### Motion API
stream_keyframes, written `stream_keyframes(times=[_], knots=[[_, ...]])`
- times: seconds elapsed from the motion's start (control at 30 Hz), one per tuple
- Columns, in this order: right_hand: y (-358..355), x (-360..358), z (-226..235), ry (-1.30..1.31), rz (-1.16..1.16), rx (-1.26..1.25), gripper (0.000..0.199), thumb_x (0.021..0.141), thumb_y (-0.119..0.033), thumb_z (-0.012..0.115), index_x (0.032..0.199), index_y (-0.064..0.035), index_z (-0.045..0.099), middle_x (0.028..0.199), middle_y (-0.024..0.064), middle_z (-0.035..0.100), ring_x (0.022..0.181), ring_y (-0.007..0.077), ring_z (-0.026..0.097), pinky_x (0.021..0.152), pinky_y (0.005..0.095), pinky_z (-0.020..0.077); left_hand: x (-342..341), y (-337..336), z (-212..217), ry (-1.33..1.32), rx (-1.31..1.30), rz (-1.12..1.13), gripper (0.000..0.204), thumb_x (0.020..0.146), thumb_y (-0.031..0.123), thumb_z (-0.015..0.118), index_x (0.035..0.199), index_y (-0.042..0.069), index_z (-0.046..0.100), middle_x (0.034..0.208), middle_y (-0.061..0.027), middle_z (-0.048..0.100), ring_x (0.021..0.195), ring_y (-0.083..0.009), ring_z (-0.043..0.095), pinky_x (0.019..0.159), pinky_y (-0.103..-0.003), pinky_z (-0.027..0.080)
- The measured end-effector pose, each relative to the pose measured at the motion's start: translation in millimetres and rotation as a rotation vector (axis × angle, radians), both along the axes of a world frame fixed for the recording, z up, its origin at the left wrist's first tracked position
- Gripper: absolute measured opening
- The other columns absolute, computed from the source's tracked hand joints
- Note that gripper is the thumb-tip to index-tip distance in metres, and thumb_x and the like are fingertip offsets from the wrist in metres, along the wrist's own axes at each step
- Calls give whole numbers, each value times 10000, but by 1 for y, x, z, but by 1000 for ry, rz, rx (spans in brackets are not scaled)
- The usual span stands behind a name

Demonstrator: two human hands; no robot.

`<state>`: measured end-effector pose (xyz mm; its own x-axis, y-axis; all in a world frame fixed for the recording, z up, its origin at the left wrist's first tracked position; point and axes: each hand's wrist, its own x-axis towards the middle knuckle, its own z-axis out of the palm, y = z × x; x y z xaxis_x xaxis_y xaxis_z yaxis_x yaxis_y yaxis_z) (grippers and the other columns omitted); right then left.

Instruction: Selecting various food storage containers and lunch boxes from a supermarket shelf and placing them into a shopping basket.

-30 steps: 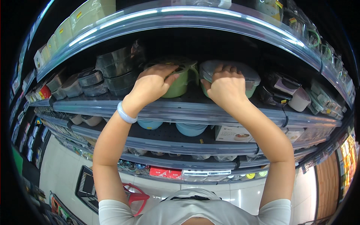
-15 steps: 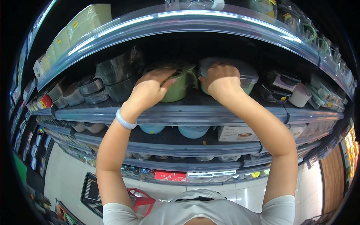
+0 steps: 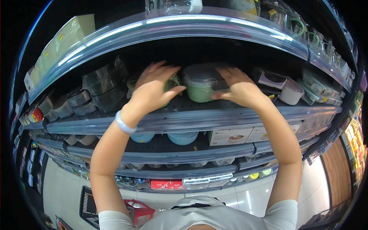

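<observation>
My left hand (image 3: 153, 87) has its fingers spread, in front of a green pot (image 3: 173, 85) that it mostly hides. It is blurred, and contact with the pot is hard to judge. To the right stands a green food container (image 3: 200, 93) with a clear greyish lid. At its right side is my right hand (image 3: 242, 89), thumb and fingers apart; the fingers reach over the lid's right edge, and whether they touch it I cannot tell. Neither hand is closed round anything.
Dark round containers in plastic wrap (image 3: 102, 86) stand on the left of this shelf. A white cup-like container (image 3: 291, 93) and stacked boxes are on the right. The clear shelf edge above (image 3: 191, 23) overhangs. Blue bowls (image 3: 183, 138) sit below; a red-handled basket (image 3: 142, 209) is on the floor.
My right hand has come off the lid's top to the container's right side, its fingers opening. My left hand has loosened from the green pot. The whole view has shifted slightly.
</observation>
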<state>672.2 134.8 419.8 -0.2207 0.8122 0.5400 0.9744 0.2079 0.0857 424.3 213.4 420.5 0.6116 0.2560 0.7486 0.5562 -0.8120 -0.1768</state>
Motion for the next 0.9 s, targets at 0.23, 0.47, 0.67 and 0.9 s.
stream_keyframes(times=[0.23, 0.47, 0.67, 0.9], knots=[[9, 30, -16, -102, -53, 83, 656, 700, -299, 668, 1263, -104, 396, 1245, 134, 442, 1133, 297, 427, 957, 377, 354, 56, 11, 9, 239, -75, 102, 721, 674, 496, 627, 1257, 125, 421, 1218, -178, 468, 1219, -381, 308, 1041, -472, 181], [10, 37, -20, -151, 30, 241, 599, 694, -291, 665, 1215, -90, 447, 1188, 114, 496, 1100, 288, 457, 924, 396, 369, 77, 12, 14, 354, -260, 14, 944, 599, 687, 575, 1305, 102, 351, 1273, -254, 375, 1240, -419, 251, 1034, -503, 156], [-22, 44, -36, -102, -51, 549, 321, 656, -104, 663, 971, -78, 607, 950, 55, 584, 855, 245, 550, 677, 332, 473, 123, 8, 13, 396, -410, 66, 955, 622, 654, 574, 1340, 96, 282, 1339, -246, 288, 1255, -435, 206, 1049, -467, 149], [-29, 70, -46, -196, -126, 623, 239, 688, -138, 651, 926, -116, 642, 853, 14, 554, 745, 168, 557, 528, 282, 474, 129, 27, 15, 468, -467, 13, 850, 708, 623, 515, 1353, 127, 268, 1357, -178, 305, 1270, -347, 248, 1044, -400, 213]])
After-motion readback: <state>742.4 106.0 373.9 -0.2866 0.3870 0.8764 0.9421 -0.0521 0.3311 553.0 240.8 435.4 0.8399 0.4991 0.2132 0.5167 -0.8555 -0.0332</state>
